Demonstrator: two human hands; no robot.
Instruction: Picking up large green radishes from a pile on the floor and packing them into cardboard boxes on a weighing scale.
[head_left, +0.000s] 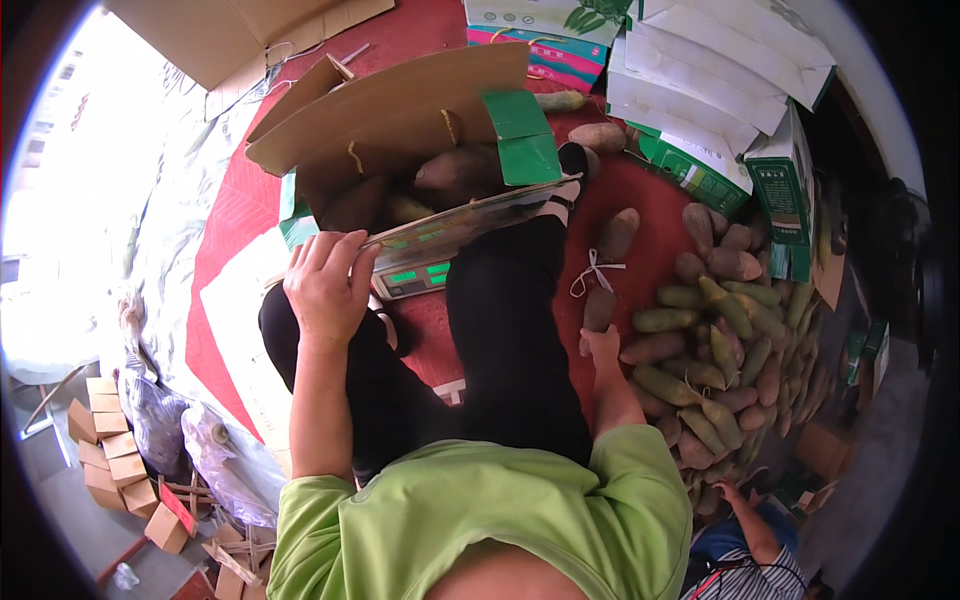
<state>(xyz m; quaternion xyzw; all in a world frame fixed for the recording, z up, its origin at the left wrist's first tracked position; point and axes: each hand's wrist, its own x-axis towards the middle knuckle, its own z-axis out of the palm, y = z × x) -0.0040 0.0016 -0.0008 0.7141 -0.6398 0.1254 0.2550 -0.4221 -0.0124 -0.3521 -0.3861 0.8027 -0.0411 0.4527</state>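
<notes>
An open cardboard box (400, 110) with green corners stands between my legs, several brownish-red radishes (460, 170) inside it. My left hand (328, 285) is closed over the near left corner of its front flap (480, 217). Below that flap a digital scale (418, 279) shows lit green displays. Out to the right, my right hand (603, 345) is wrapped round the lower end of a brownish-red radish (599, 309). A white ribbon bow (596, 273) shows at this radish's far end; whether it is tied to it, I cannot tell. Another radish (619, 234) lies just beyond.
A large heap of green and reddish radishes (700, 360) lies to my right. White and green cartons (700, 90) are stacked at the far right. Small cardboard boxes (110, 445) and plastic bags (215, 450) are at left. Another person's arm (755, 525) appears at lower right.
</notes>
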